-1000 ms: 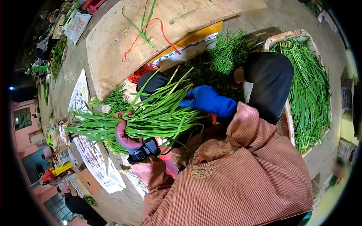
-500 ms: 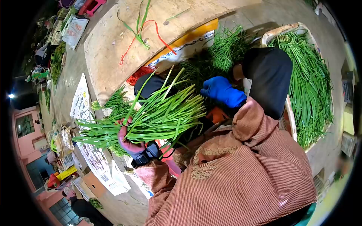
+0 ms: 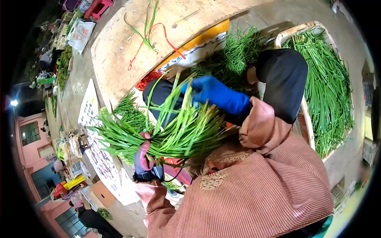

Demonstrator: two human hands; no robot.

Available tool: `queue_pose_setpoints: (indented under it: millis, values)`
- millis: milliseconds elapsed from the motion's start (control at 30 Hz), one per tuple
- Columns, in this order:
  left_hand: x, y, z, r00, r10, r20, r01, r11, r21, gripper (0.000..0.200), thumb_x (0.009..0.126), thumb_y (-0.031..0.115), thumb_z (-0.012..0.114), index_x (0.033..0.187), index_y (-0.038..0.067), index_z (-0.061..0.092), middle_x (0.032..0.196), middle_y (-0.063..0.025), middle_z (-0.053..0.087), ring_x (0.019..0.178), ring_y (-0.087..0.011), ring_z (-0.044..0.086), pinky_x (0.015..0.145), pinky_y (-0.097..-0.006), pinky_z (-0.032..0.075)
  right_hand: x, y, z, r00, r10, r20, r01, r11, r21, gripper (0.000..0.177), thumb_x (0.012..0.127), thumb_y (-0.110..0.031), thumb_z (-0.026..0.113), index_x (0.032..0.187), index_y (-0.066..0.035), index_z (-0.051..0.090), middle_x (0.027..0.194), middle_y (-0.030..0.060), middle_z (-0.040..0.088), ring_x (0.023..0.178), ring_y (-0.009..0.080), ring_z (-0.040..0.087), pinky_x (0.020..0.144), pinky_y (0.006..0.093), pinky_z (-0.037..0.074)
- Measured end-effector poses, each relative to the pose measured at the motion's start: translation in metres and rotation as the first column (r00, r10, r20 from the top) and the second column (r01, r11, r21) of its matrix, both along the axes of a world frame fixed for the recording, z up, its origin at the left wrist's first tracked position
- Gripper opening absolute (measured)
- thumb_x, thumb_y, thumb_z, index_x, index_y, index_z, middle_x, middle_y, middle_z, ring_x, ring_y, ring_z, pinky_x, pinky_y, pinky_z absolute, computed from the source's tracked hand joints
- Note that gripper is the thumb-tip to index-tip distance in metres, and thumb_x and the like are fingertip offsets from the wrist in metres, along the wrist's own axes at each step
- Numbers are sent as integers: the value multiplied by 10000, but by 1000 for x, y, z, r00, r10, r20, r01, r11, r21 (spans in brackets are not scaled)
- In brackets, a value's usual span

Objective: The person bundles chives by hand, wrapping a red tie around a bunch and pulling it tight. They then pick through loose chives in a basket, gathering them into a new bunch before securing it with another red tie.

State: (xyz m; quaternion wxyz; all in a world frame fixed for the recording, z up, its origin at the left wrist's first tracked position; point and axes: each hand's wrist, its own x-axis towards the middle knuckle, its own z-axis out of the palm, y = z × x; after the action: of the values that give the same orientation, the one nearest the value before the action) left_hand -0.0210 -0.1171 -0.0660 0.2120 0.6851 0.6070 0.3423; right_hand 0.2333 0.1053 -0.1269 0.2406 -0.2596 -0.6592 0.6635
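My left hand (image 3: 143, 156), in a purple-and-black glove, is closed around a thick bundle of garlic chives (image 3: 170, 139) held over my lap. Its green leaves fan out to the left and the pale stem ends point right, slightly blurred. A few taller stalks (image 3: 173, 99) stick up out of the bunch. At these stalks, my right hand (image 3: 216, 93) in a blue glove has its fingers closed on the pale upper ends; the fingertips are partly hidden. Another pile of chives (image 3: 133, 113) lies behind the bundle.
A wooden board (image 3: 119, 59) in front carries a red tie strip (image 3: 168, 41) and loose leaves. To the right stands a white basket (image 3: 306, 119) full of chives. More loose chives (image 3: 240, 51) lie beyond my knee (image 3: 281, 79). Printed sheeting (image 3: 105, 162) covers ground at left.
My right hand has moved left and up from beside the bundle to the protruding stalks and closed on them. My left hand has tilted the bundle and shifted slightly right and down.
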Motion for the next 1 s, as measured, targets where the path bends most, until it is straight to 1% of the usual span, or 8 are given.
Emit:
queue_pose_setpoints:
  millis: [67, 133, 200, 667, 700, 733, 800, 1000]
  values:
    - [-11, 3, 4, 841, 302, 449, -197, 944, -266, 229, 843, 51, 426, 1066, 62, 478, 1030, -86, 508, 875, -168, 540, 725, -278, 466, -12, 15, 29, 974, -181, -137, 219, 908, 358, 164, 761, -128, 595, 884, -19, 597, 768, 149, 612, 663, 155, 586, 618, 327, 464]
    - [-8, 33, 13, 114, 255, 960, -94, 965, -245, 203, 864, 74, 436, 1058, 95, 490, 994, -72, 545, 740, -144, 573, 520, -226, 468, -9, 25, 43, 954, -161, -254, 201, 970, 138, 134, 782, -125, 569, 866, -24, 599, 706, 128, 593, 608, 169, 561, 607, 322, 462]
    - [-14, 49, 10, 9, 358, 934, -246, 906, -345, 206, 884, 151, 468, 1077, 110, 527, 1019, -84, 609, 614, -149, 603, 377, -210, 472, -2, 28, 41, 906, -330, -264, 396, 881, 258, 109, 804, -123, 565, 842, -24, 590, 640, 117, 550, 564, 210, 516, 589, 322, 447]
    - [-60, 20, -78, 416, 242, 877, -370, 926, -80, 245, 846, 39, 460, 1085, 29, 515, 1351, -84, 374, 1182, -212, 420, 962, -380, 398, 113, 53, 21, 839, -536, 91, 514, 837, 190, 129, 814, -130, 563, 822, -8, 603, 637, 101, 600, 498, 139, 553, 502, 300, 444]
    - [-64, 20, -77, 146, 161, 976, -267, 956, -117, 261, 851, 93, 464, 1102, 38, 506, 1334, -99, 393, 1199, -210, 401, 988, -375, 369, 113, 50, 24, 832, -529, 165, 481, 838, 259, 206, 813, -217, 599, 816, -11, 608, 620, 98, 598, 515, 163, 575, 511, 303, 449]
    - [-48, 23, -83, 870, 196, 451, -333, 910, 248, 303, 832, 118, 516, 1124, 46, 478, 1314, -138, 414, 1157, -247, 448, 964, -375, 394, 109, 45, 24, 832, -527, 170, 480, 840, 255, 206, 813, -217, 599, 816, -11, 608, 620, 98, 598, 515, 163, 575, 511, 303, 449]
    - [-57, 19, -81, 174, 401, 900, -507, 820, -267, 357, 802, 101, 560, 1137, 50, 446, 1328, -172, 383, 1216, -252, 384, 993, -368, 355, 95, 37, 19, 878, -416, 237, 331, 885, 328, 301, 806, -326, 622, 850, -28, 626, 642, 98, 614, 541, 164, 596, 532, 299, 460]
    - [-36, 34, -64, -16, 344, 939, -463, 830, -312, 273, 840, 102, 453, 1101, 62, 519, 1172, -53, 538, 907, -216, 592, 692, -346, 540, 27, 17, 15, 952, -305, 2, 296, 925, 237, 324, 844, -273, 603, 1010, 7, 605, 727, 57, 611, 607, 88, 575, 526, 255, 486]
